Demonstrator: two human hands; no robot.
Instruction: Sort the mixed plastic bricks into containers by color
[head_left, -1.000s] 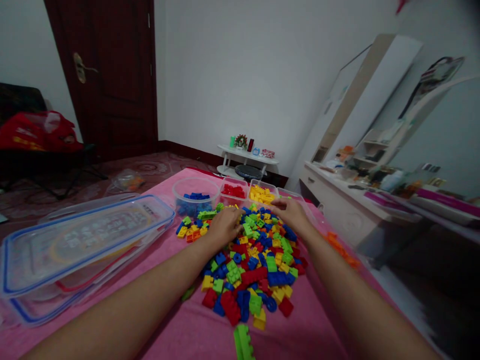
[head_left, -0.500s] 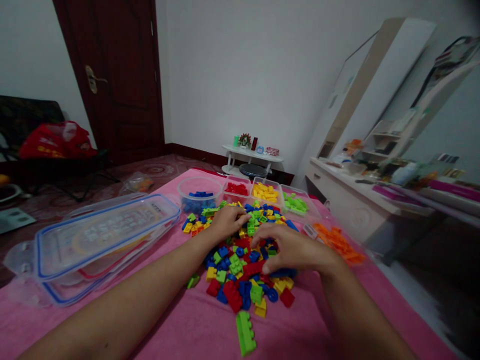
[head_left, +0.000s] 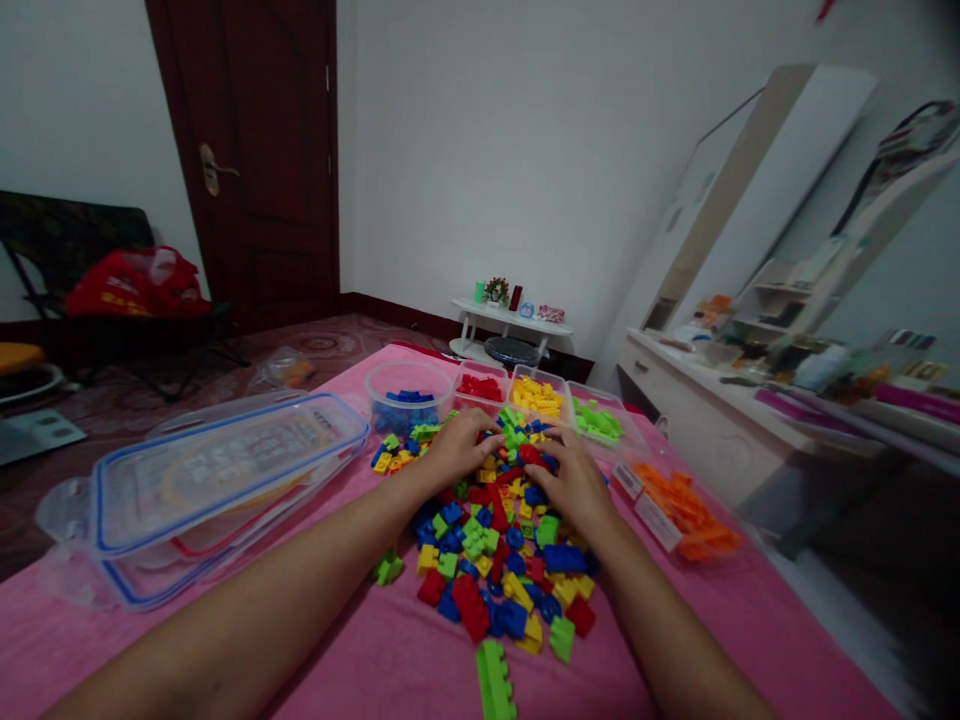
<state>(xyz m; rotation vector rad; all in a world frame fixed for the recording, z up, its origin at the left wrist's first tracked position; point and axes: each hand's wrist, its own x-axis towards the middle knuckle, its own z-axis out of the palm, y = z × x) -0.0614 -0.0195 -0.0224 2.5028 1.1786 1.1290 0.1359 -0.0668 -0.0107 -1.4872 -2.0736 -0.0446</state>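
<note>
At the middle of a pink-covered table (head_left: 360, 660), the left hand (head_left: 456, 446) curls over a pile of toy bricks (head_left: 500, 508), its hold hidden; the right hand (head_left: 576, 476), fingers bent, meets a red brick (head_left: 529, 455), whether gripped cannot be told. Orange bricks (head_left: 684, 510) sit boxed near the table's right edge.

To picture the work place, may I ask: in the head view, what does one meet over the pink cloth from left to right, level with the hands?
Clear blue-edged plastic stack, leftmost yellow block, left hand, right hand, box of orange pieces.
</note>
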